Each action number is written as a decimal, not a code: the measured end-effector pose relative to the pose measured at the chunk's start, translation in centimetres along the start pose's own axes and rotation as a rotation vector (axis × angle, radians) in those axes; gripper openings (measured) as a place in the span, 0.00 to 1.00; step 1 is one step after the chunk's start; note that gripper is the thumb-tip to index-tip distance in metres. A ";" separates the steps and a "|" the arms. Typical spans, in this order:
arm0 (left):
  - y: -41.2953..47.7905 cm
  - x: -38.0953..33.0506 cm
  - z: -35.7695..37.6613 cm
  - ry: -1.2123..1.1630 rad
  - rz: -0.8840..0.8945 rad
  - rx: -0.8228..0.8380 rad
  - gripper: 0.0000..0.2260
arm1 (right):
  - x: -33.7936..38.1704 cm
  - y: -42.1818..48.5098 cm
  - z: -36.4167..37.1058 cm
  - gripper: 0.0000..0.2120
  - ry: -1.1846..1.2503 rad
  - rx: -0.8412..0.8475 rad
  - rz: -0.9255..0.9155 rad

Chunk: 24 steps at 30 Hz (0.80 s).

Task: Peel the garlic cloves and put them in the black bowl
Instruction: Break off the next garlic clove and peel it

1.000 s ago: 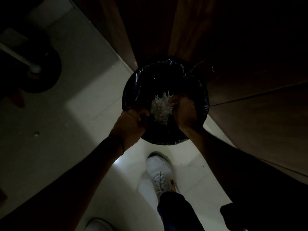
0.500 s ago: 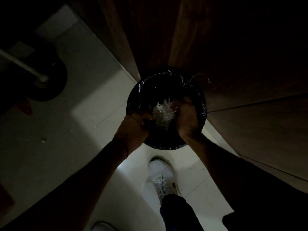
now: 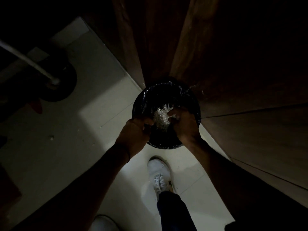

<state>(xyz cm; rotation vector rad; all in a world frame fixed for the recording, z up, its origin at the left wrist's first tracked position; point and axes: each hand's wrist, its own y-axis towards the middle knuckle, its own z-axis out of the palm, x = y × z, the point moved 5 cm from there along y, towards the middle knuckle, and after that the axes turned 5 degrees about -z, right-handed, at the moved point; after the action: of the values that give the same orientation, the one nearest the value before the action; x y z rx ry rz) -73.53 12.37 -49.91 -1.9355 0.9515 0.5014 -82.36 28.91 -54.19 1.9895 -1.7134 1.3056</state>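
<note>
Peels point(image 3: 160, 118), white and thin, clump over the black-bagged bin point(image 3: 168, 88), the right hand point(image 3: 185, 124) curling its fingers round them. The left hand point(image 3: 135, 130) curls just beside, too dark to tell what it holds. 2 white shoes point(image 3: 159, 172) stand on pale floor tiles point(image 3: 100, 100) by brown wood doors point(image 3: 233, 64).

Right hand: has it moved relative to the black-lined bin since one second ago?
No. The right hand stays over the near right part of the bin, beside the pale peels, as before.
</note>
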 end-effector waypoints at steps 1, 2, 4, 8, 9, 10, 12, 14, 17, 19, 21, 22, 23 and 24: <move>-0.7 -0.6 -0.7 0.000 -0.004 -0.008 0.10 | 1.1 -0.5 -0.5 0.10 0.006 0.005 -0.011; -1.9 -1.4 -1.7 -0.011 -0.024 -0.019 0.10 | 2.7 -1.3 -1.3 0.10 -0.011 0.011 -0.026; -4.1 -2.4 -3.5 -0.020 -0.072 -0.030 0.09 | 5.9 -3.3 -2.7 0.14 -0.016 0.007 -0.082; -10.4 -4.2 -9.0 0.052 -0.056 -0.108 0.10 | 13.6 -8.2 -4.2 0.16 0.000 0.091 -0.204; -12.4 -4.6 -10.6 0.057 -0.042 -0.139 0.10 | 15.4 -9.5 -4.4 0.15 0.027 0.119 -0.234; -14.2 -5.0 -12.0 0.059 -0.028 -0.164 0.10 | 17.1 -10.7 -4.7 0.14 0.045 0.144 -0.257; -18.3 -5.7 -15.4 0.074 -0.029 -0.215 0.11 | 21.2 -13.5 -5.3 0.13 0.059 0.201 -0.318; -23.2 -5.9 -19.2 0.083 -0.042 -0.294 0.12 | 26.0 -16.5 -5.7 0.14 0.086 0.267 -0.374; -31.6 -5.2 -24.6 0.066 -0.092 -0.442 0.11 | 33.7 -21.8 -4.9 0.14 0.118 0.401 -0.410; -37.2 -4.2 -27.5 0.052 -0.149 -0.540 0.11 | 38.4 -25.6 -3.4 0.13 0.129 0.501 -0.464; -43.4 -2.9 -29.8 0.018 -0.218 -0.645 0.10 | 42.9 -29.9 -1.3 0.12 0.117 0.619 -0.532; -46.3 -2.3 -30.9 -0.006 -0.251 -0.705 0.10 | 45.1 -31.9 -0.1 0.11 0.111 0.677 -0.569; -49.3 -1.6 -31.8 -0.030 -0.285 -0.761 0.10 | 47.2 -34.1 1.1 0.11 0.113 0.738 -0.597; -52.3 -0.8 -32.5 -0.056 -0.324 -0.819 0.10 | 49.3 -36.4 2.4 0.11 0.117 0.804 -0.623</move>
<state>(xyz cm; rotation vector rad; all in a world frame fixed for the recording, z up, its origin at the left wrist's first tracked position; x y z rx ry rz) -34.02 0.85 -4.11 -2.7178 0.3847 0.8291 -52.63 4.27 -6.48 2.4466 -0.4069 1.9404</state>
